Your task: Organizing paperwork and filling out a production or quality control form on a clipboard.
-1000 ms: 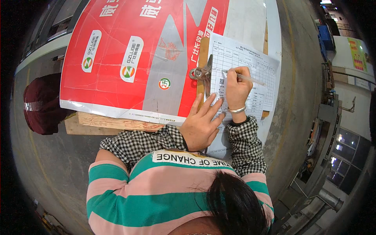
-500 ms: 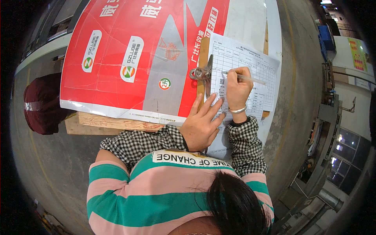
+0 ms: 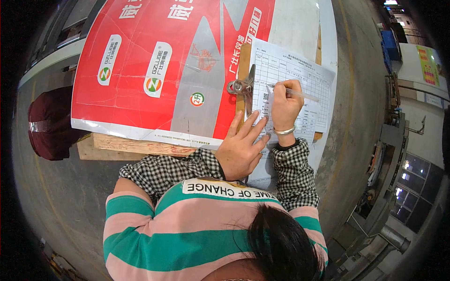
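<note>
A clear-barrelled pen is pinched in my right hand, its tip down at the upper part of a printed form. My left hand lies flat with fingers spread, across the lower left of the papers and the edge of a wooden clipboard. The clipboard's metal clip grips the sheets at their left side. A smaller printed slip lies over the form, partly under my right hand. Both forearms wear black-and-white checked sleeve covers.
A large red and grey printed sheet spreads to the left, over wooden boards. A dark red cloth-covered thing stands on the floor at far left. Machinery and wall panels line the right side.
Almost nothing differs. My right hand and the pen have shifted very slightly on the form; my left hand stays in place.
</note>
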Demonstrator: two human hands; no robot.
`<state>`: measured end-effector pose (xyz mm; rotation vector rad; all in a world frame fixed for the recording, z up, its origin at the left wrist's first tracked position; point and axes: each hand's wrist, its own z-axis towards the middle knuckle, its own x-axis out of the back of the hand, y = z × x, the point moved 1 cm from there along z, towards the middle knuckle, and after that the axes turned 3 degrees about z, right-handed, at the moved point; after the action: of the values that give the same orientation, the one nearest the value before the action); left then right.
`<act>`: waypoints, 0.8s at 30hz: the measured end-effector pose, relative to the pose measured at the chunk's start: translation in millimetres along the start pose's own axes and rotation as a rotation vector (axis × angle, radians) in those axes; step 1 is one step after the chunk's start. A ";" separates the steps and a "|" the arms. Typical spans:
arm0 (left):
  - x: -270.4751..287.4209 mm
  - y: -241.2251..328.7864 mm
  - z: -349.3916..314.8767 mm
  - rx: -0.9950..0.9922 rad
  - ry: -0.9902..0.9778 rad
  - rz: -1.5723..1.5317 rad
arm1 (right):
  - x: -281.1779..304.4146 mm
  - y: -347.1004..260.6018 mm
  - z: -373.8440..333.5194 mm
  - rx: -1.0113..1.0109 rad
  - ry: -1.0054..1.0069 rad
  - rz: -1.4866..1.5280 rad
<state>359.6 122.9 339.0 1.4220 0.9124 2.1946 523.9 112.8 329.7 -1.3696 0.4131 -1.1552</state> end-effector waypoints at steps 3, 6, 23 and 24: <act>0.2 -0.7 -0.7 -0.001 -0.001 0.001 | 0.2 -2.0 -0.3 -0.010 -0.031 -0.045; -0.4 -1.0 -1.0 -0.002 0.000 -0.002 | -0.1 -3.7 -1.9 -0.090 0.018 0.060; -0.6 -1.0 -0.5 -0.012 -0.011 -0.001 | 0.2 -1.4 -1.4 -0.041 0.004 -0.017; -0.5 -1.2 -0.5 -0.011 -0.013 -0.001 | 0.3 -2.2 -1.5 -0.041 0.003 -0.016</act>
<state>359.3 123.3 337.7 1.4280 0.8950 2.1839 521.9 112.2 331.4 -1.4090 0.4307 -1.1679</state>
